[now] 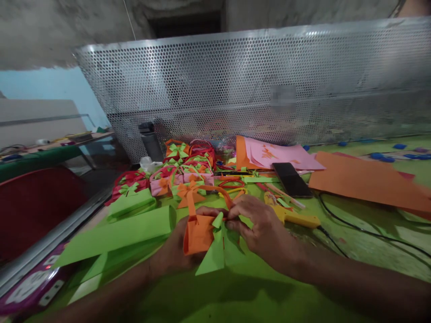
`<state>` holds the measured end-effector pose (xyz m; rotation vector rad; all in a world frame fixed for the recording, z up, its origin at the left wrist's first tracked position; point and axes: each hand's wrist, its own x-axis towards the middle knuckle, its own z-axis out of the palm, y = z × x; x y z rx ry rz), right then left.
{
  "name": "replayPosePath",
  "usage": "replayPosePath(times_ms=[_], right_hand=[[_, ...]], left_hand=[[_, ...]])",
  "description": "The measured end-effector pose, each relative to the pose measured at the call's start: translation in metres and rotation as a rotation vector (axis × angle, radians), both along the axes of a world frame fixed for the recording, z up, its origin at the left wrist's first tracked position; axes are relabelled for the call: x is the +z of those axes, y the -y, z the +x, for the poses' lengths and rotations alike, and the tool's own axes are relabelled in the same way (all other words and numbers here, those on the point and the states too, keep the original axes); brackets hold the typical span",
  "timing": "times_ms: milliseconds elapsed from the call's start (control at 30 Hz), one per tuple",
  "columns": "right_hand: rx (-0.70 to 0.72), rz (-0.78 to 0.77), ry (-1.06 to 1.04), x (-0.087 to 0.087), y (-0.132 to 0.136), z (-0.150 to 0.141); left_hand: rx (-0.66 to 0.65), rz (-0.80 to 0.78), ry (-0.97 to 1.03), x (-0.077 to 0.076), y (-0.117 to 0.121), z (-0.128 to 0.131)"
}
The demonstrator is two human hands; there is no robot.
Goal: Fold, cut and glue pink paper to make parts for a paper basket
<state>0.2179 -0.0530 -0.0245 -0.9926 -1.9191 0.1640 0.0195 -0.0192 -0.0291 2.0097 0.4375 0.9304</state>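
In front of me, above the green tabletop, is a small orange paper gift bag (198,235) with a looped paper handle. My left hand (175,244) is wrapped round it from behind and the left, its fingers partly hidden by the bag. A light green paper bow (215,255) sits on the bag's front, its tails hanging down. My right hand (257,224) is closed at the bag's upper right edge, thumb and fingers pinched near the handle's base and the bow. Whether the pinch also takes in the bow cannot be made out.
Several finished paper bags (129,188) with bows stand behind, left of centre. Folded green paper (121,237) lies at left. To the right are a yellow glue gun (299,219) with its cable, a phone (291,179) and orange sheets (367,184). A perforated metal panel (215,76) rises behind.
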Motion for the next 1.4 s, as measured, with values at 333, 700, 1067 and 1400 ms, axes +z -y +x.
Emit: replayPosePath(times_ms=[333, 700, 1067, 1400], right_hand=[[-0.01, 0.013, 0.001, -0.001, -0.001, 0.0], [-0.017, 0.0, 0.034, 0.001, -0.001, 0.0], [-0.027, -0.002, 0.014, 0.001, -0.001, 0.001], [-0.038, 0.044, 0.043, 0.002, -0.002, 0.0]], left_hand=[[0.012, -0.048, -0.025, -0.004, 0.001, -0.004], [0.001, -0.091, 0.045, -0.012, 0.0, -0.005], [-0.069, -0.099, 0.085, -0.009, -0.001, -0.002], [0.004, -0.089, 0.023, -0.005, 0.005, -0.002]])
